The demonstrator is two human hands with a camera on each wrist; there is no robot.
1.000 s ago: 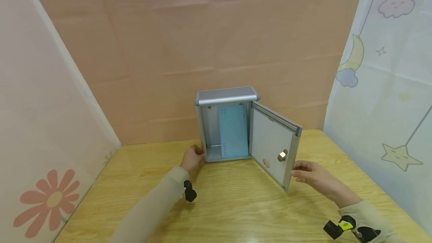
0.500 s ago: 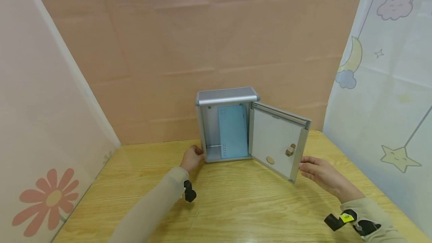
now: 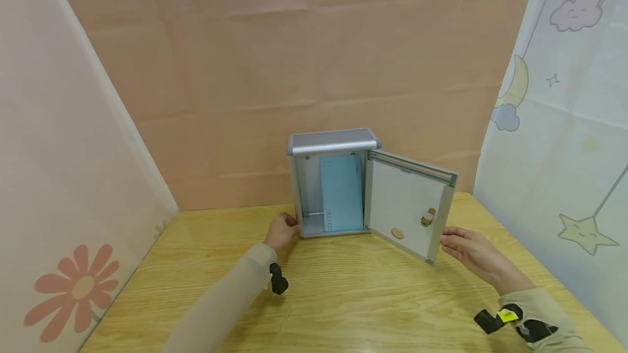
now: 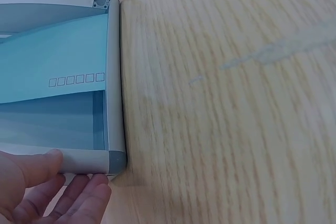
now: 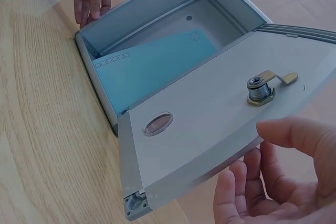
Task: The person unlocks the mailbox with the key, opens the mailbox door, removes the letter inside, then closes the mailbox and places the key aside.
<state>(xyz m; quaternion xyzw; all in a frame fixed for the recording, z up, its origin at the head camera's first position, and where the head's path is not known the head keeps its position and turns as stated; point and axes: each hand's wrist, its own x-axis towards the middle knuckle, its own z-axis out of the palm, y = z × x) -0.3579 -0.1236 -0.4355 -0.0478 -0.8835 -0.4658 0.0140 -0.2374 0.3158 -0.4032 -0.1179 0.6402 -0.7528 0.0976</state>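
A grey metal mailbox [image 3: 333,138] stands upright on the table, its door [image 3: 402,198] swung out to the right. A light blue envelope [image 3: 342,194] leans inside, with a row of small squares along its lower end. My left hand [image 3: 282,232] holds the box's left side near the bottom; the left wrist view has its thumb on the front edge and its fingers outside. With my right hand [image 3: 472,252] I pinch the door's free edge, thumb on the inner face, fingers behind. A brass-coloured cam lock [image 5: 261,88] and an oval hole [image 5: 157,124] show on that inner face.
The wooden table [image 3: 343,298] reaches to an orange-brown backdrop [image 3: 314,70]. White printed sheets [image 3: 554,151] flank it at both sides. Both wrists carry black camera mounts [image 3: 278,279].
The door has swung further outward to the right, its free edge moving with my right hand. My left hand stays at the box's side, and the envelope has not moved.
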